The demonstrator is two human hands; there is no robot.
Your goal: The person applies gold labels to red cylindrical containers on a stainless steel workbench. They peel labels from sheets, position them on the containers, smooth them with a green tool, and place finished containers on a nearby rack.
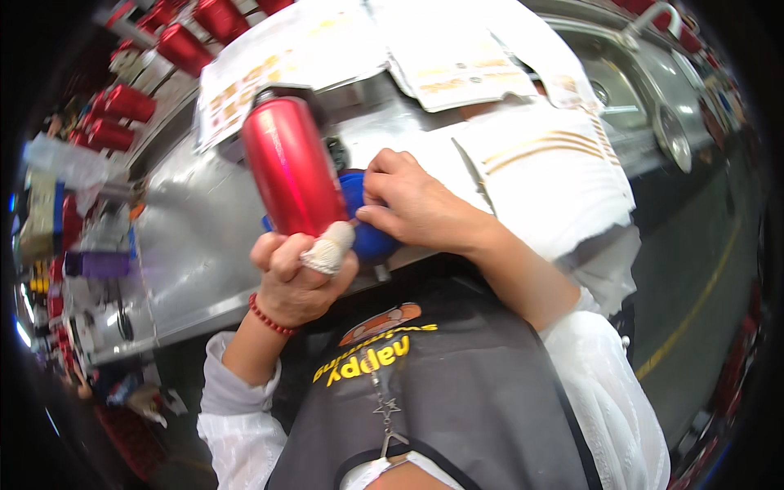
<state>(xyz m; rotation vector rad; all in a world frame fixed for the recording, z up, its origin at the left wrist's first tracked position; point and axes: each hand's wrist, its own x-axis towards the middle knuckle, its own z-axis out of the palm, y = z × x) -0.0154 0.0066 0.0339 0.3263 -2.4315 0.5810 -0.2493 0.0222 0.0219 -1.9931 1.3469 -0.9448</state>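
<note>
A shiny red metal bottle (pixel 290 163) lies tilted in front of me, its dark neck pointing away. My left hand (pixel 296 282) is closed around its near end. A whitish ribbed wrap (pixel 325 255) covers the thumb of that hand, and a red bead bracelet circles the wrist. Just right of the bottle, my right hand (pixel 412 204) has its fingers curled in a pinch; whatever sits between the fingertips is too small to make out. Under the bottle and right hand is a round blue thing (pixel 374 245), partly hidden.
White printed cardboard sheets (pixel 465 69) and a striped white cloth or sheet (pixel 555 159) cover parts of the metal table (pixel 184 229). More red bottles (pixel 184 49) stand along the far left. A sink (pixel 608 82) with a tap is at the far right. A purple bin (pixel 98 263) is at left.
</note>
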